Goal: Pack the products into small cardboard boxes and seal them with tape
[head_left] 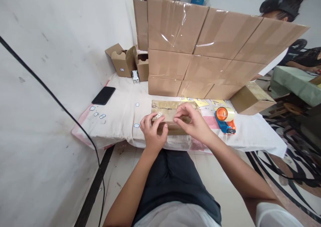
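Note:
In front of me a small brown cardboard box [173,131] lies on the cloth-covered table, with tape across its top. My left hand [152,130] rests at the box's left end, fingers bent, thumb apart from them. A shiny, crumpled bit of clear tape [158,114] shows by its fingertips. Over the right half of the box, my right hand [192,120] has thumb and index finger brought together in a pinch; anything between them is too small to make out. To its right stands a blue and orange tape dispenser [225,125] with a roll of clear tape [227,114].
A wall of stacked, taped cartons [190,66] rises behind the box. Open boxes [122,63], a phone [103,95] and small stickers [96,114] are on the left. Another carton [253,98] stands right. Another person [281,11] is behind the stack. A black cable [62,108] hangs left.

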The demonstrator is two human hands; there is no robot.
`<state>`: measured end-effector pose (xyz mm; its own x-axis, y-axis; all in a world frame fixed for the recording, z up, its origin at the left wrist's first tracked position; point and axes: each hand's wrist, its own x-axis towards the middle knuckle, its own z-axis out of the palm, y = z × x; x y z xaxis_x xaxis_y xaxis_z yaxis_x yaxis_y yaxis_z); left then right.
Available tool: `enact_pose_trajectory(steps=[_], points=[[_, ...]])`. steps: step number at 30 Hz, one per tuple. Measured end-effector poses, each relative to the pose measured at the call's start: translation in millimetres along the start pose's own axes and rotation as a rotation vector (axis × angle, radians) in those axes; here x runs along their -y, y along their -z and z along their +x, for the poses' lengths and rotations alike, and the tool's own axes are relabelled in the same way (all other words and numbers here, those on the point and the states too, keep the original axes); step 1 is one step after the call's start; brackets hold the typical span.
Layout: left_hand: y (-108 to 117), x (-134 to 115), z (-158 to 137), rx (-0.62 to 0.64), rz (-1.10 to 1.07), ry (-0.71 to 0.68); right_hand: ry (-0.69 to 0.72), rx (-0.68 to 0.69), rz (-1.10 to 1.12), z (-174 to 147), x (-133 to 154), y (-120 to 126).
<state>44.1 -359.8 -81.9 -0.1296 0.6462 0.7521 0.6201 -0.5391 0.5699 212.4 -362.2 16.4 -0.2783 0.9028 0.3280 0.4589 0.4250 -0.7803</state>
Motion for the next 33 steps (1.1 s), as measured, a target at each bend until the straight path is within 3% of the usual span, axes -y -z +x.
enact_pose_trajectory(steps=[10, 17, 24, 33], points=[[-13.5, -3.5, -3.5, -0.094, 0.073, 0.034, 0.005, -0.047, -0.053, 1.2, -8.8, -8.3], [-18.6, -5.1, -7.4, -0.117, 0.035, 0.068, 0.051, -0.084, -0.179, 13.8, -11.3, -0.4], [-19.1, -6.6, -10.2, -0.121, 0.021, 0.080, 0.050, -0.110, -0.139, 36.9, -18.2, 10.4], [-23.0, -6.2, -11.2, -0.141, 0.025, 0.085, -0.028, 0.116, -0.253, 71.5, -39.6, 20.4]])
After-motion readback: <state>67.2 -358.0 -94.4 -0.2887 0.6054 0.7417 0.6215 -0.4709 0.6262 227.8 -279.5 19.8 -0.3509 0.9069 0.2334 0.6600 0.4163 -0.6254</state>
